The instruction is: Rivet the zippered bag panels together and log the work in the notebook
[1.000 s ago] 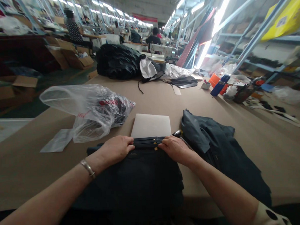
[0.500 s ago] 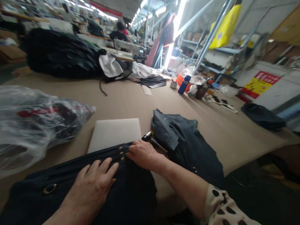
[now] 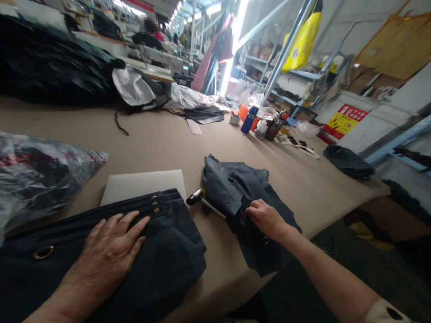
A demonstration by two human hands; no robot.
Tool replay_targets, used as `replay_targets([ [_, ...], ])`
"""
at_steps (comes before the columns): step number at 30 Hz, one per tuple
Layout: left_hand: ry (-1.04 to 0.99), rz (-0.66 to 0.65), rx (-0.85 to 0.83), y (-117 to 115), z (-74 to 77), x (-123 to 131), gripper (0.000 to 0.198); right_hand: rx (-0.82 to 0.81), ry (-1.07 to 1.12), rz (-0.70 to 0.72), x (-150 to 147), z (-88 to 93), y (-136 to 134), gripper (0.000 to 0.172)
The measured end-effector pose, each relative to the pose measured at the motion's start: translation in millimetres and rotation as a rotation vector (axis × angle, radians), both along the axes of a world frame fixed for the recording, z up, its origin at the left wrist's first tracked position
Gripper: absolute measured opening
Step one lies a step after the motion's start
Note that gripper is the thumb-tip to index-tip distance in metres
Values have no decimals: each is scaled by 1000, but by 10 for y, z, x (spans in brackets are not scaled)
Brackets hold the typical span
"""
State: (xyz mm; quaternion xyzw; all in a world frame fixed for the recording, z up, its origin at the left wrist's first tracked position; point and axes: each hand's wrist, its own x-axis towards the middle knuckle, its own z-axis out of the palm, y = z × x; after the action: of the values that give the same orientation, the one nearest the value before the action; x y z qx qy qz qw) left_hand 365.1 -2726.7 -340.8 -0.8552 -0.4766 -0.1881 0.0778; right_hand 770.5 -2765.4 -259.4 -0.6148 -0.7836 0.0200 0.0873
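My left hand (image 3: pixel 110 247) lies flat with its fingers spread on a dark navy fabric piece (image 3: pixel 173 258). That piece has zips along its far edge, small gold zip parts (image 3: pixel 155 210) and a gold ring (image 3: pixel 44 253). My right hand (image 3: pixel 268 219) is on a second dark fabric piece (image 3: pixel 237 179), crumpled at the right, its fingers curled onto the cloth. Another gold ring (image 3: pixel 265 240) shows just below that hand. Between the two pieces lies a hammer (image 3: pixel 195 196) with a black head and a pale handle. A white board (image 3: pixel 145 181) sits partly under the left piece.
A clear plastic bag (image 3: pixel 33 164) lies at left. Behind it is a big dark fabric pile (image 3: pixel 43 64). A blue bottle (image 3: pixel 249 120), a brown bottle (image 3: pixel 276 125) and a small cup (image 3: pixel 234 119) stand at the back. Folded dark cloth (image 3: pixel 347 161) lies near the table's right edge.
My right hand has left the zip end of the left fabric piece and moved right onto the crumpled piece. My left hand stays flat on its piece. The view has turned right.
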Motion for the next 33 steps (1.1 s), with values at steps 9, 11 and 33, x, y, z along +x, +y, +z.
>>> replay_targets([
  [9,11,-16,89,-5,-87,-28,45,-12,213,-146,-200,27,450,49],
  [11,8,-14,100,-1,-93,-33,45,-58,298,-193,-227,3,671,48],
  [33,-11,-9,202,35,-192,-61,42,249,421,4,-395,1302,1215,29],
])
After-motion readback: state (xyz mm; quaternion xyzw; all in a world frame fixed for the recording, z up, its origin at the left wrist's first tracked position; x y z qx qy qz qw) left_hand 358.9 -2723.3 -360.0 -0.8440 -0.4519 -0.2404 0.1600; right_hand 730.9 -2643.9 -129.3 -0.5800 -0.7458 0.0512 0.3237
